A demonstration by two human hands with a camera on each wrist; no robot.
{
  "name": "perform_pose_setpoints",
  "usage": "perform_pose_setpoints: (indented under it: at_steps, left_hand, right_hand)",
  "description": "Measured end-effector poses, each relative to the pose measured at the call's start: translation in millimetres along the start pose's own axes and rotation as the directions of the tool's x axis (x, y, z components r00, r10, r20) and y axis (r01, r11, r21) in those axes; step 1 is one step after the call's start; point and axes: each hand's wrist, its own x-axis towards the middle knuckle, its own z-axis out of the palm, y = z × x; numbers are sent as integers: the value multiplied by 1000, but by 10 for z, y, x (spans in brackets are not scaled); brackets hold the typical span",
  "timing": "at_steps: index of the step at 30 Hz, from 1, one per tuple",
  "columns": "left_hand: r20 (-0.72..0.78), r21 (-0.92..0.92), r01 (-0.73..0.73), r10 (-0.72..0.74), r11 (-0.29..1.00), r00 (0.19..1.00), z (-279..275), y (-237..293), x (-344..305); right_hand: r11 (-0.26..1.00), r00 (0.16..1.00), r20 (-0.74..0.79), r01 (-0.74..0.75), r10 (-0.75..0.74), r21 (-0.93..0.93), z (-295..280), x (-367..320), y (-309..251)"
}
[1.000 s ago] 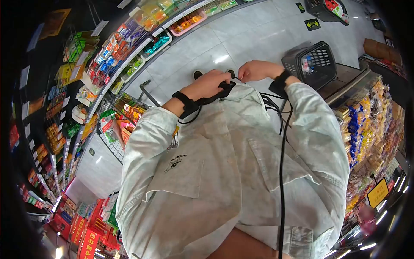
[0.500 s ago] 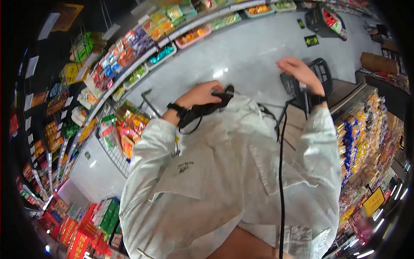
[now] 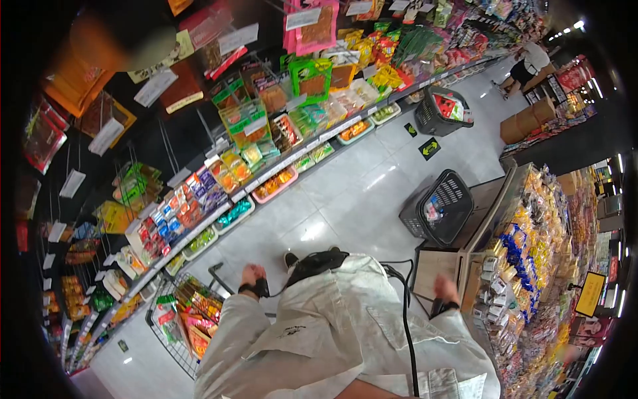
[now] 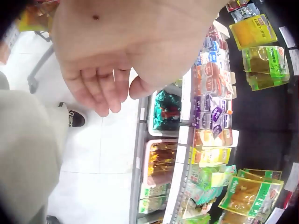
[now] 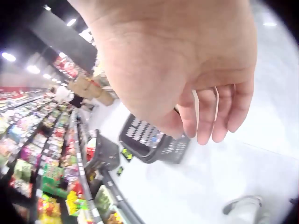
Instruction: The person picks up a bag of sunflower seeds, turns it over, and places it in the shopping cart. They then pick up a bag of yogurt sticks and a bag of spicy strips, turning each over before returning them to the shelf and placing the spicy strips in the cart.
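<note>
My left hand (image 3: pixel 252 274) hangs beside my left hip with nothing in it. In the left wrist view its fingers (image 4: pixel 100 91) are loosely bent, and packaged snacks (image 4: pixel 212 79) on a shelf appear beyond them. On the other side, my right hand (image 3: pixel 446 289) is held low near the snack display (image 3: pixel 525 266). The right wrist view shows its fingers (image 5: pixel 224 112) relaxed and holding nothing. A black pouch (image 3: pixel 319 263) sits at my waist between the two hands, apart from both.
A wire cart (image 3: pixel 174 332) with bagged goods stands at lower left. Ahead on the floor is a dark shopping basket (image 3: pixel 435 206) with a bottle inside; another basket (image 3: pixel 442 112) lies farther off. Shelving (image 3: pixel 292 156) lines the left side. A person (image 3: pixel 528 63) is in the distance.
My left hand has let go of the black pouch and dropped to my side. The right hand swung out from the waist and down. My view has tilted up, showing more shelves.
</note>
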Motion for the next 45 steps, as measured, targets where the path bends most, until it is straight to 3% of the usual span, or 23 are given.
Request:
perform_pose_setpoints:
  at_steps: [2, 3, 4, 5, 6, 8, 10, 12, 14, 15, 18, 19, 20, 22, 24, 27, 30, 31, 34, 35, 37, 42, 45]
  left_hand:
    - [53, -159, 131, -124, 979, 991, 180, -68, -240]
    - [-11, -143, 114, -116, 983, 993, 238, -101, -298]
    - [-72, -127, 95, -105, 987, 992, 367, -104, -336]
    - [-189, -57, 91, -100, 994, 977, 592, -91, -450]
    - [-305, 14, 94, -85, 996, 949, 813, -54, -543]
    - [-278, 93, 116, -87, 989, 957, 1039, 29, -498]
    - [-262, 213, 44, 14, 976, 965, 1337, 57, -520]
    - [-286, 285, 85, 0, 955, 958, 1528, 116, -349]
    - [-295, 330, 96, 6, 939, 955, 1721, 125, -226]
    - [-289, 340, 84, 19, 937, 957, 1845, 116, -188]
    - [-252, 351, 50, 43, 935, 967, 2249, 6, -166]
    - [-243, 343, 43, 44, 938, 969, 2398, -68, -184]
    - [-127, 364, -63, 117, 929, 985, 2543, -151, -241]
    - [-94, 295, -5, 34, 956, 995, 2801, -235, -254]
    - [-135, 301, 7, 36, 954, 990, 2922, -327, -294]
    - [-203, 266, -84, 141, 960, 969, 3008, -499, -569]
    - [-262, 158, -143, 181, 977, 948, 2856, -652, -767]
    - [-308, 89, -158, 178, 983, 935, 2788, -720, -863]
    - [-418, -35, -232, 196, 972, 887, 2520, -878, -1142]
    - [-446, -63, -255, 201, 965, 872, 2438, -956, -1220]
    - [-451, -126, -255, 174, 959, 875, 2193, -1100, -1264]
    - [-429, -228, -278, 160, 933, 889, 1758, -1454, -1419]
    - [-467, -270, -308, 155, 912, 870, 1676, -1543, -1641]
  right_hand:
    - [916, 973, 222, 150, -69, -373, 30, -124, 725]
    - [810, 932, 347, 282, -104, -514, 16, 1, 1110]
    - [556, 814, 552, 548, -181, -625, -44, 182, 1642]
    - [289, 667, 713, 741, -217, -606, -78, 357, 2118]
    - [33, 468, 844, 878, -262, -477, -177, 688, 2792]
    - [442, 725, 678, 651, -122, -617, 92, 370, 2375]
    - [845, 894, 438, 164, 90, -508, 276, 301, 2007]
    - [960, 924, 274, -231, 267, -159, 398, 404, 1690]
    - [940, 921, 221, -339, 321, 46, 353, 670, 1463]
    - [930, 921, 207, -354, 329, 97, 312, 830, 1323]
    - [968, 929, 275, -249, 249, -33, 12, 1605, 872]
    - [950, 927, 244, -307, 285, 53, -26, 1843, 685]
    - [923, 919, 214, -362, 331, 131, -54, 2039, 464]
    - [941, 950, 107, -307, 294, 144, -49, 2096, -148]
    - [979, 978, 64, -201, 200, 12, 28, 1999, -806]
    - [982, 972, 165, -147, 165, -117, 70, 2389, -1207]
    - [939, 941, 259, -127, 216, -319, 121, 2903, -1307]
    - [931, 948, 227, -138, 223, -338, 225, 2831, -1441]
    - [918, 898, 383, -52, 215, -394, 472, 2723, -1744]
    - [901, 896, 396, -12, 202, -434, 539, 2718, -1823]
    - [865, 836, 543, 211, 82, -455, 608, 3104, -1702]
    - [886, 885, 419, 14, 204, -463, 1014, 2768, -2100]
    - [868, 911, 375, 39, 173, -495, 1258, 2571, -2040]
